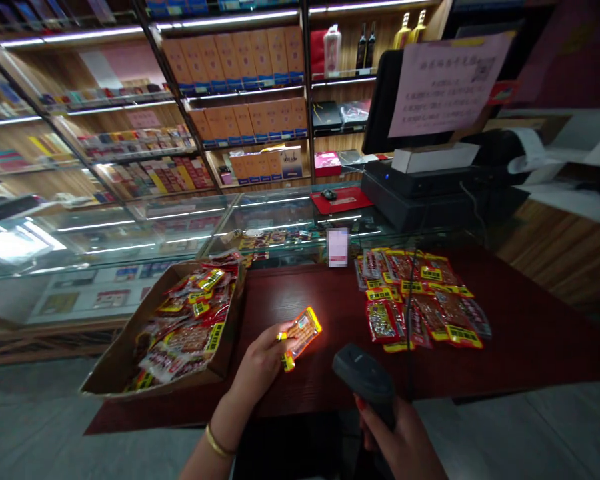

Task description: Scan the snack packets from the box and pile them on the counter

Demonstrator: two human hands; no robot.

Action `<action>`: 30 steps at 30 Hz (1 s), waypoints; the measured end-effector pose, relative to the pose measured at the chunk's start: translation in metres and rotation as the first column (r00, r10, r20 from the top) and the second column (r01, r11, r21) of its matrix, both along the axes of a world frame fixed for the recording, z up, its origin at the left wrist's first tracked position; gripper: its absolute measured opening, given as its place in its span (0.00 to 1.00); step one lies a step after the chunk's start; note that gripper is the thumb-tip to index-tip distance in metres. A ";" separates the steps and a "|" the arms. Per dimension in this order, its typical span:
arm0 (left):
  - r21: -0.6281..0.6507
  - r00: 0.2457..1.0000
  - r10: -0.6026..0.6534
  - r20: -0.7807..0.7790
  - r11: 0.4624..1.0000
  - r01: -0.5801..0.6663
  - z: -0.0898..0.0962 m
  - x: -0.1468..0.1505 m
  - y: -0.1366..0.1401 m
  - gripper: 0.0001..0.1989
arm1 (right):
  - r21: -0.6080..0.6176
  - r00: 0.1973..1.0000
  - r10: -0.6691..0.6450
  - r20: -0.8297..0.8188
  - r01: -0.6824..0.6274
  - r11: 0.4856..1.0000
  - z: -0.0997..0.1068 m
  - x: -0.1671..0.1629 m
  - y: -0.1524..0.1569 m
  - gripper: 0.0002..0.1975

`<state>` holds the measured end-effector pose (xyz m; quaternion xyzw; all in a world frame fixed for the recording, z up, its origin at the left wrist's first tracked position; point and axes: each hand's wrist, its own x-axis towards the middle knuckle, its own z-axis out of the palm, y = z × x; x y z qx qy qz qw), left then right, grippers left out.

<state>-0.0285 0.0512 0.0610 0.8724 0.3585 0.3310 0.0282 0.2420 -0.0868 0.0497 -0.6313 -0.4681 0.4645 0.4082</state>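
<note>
My left hand (263,365) grips a snack packet (303,333) with yellow ends and a clear middle, tilted above the dark red counter (280,287). Bright reddish light falls on the packet. In my right hand (397,433) is a dark barcode scanner (363,377), its head pointing up and left toward the packet. To the left, a cardboard box (100,373) holds many similar packets (185,333). On the right part of the counter lie several more snack packets (425,293) in a loose spread, with the scanner's cable (410,313) crossing in front of them.
A monitor (380,107) with a paper sign stands on a black cash drawer (405,200) at the back right. A mouse (329,195) rests on a red mat (347,200). Behind the counter is a glass display case (280,207), then shelves of boxes (235,57).
</note>
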 end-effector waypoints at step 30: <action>0.062 0.986 -0.133 0.104 0.990 0.127 0.014 0.043 -0.012 0.25 | 0.085 0.995 -0.082 -0.056 0.087 0.993 0.012 0.008 0.013 0.22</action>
